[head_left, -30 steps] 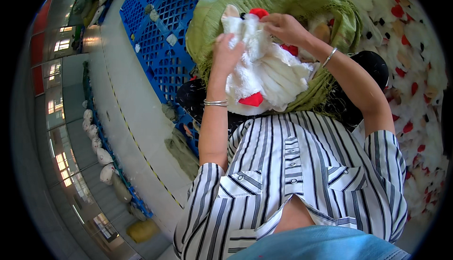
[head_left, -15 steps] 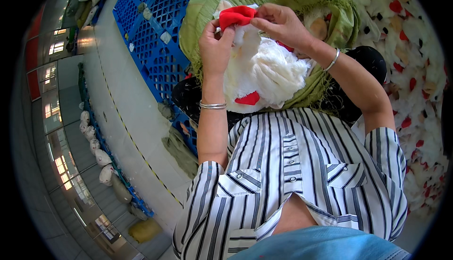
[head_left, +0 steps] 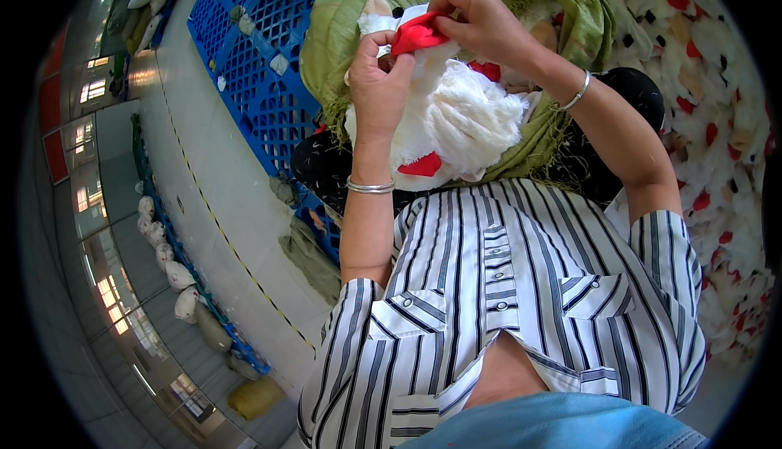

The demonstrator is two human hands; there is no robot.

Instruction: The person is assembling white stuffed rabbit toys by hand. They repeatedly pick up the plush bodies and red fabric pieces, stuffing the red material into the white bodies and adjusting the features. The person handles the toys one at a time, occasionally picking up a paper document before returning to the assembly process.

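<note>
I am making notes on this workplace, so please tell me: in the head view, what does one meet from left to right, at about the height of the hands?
Pale floor → blue pallet → left hand → red fabric piece → right hand → heap of white and red pieces.

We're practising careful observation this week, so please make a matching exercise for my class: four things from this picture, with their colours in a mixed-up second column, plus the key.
Things:
1. Fabric piece between the fingers of the left hand and right hand
2. Lattice pallet
3. Fringed sack
4. Shirt

Colours:
A. Blue
B. White with dark stripes
C. Red
D. Green

Pairs: 1-C, 2-A, 3-D, 4-B
</note>
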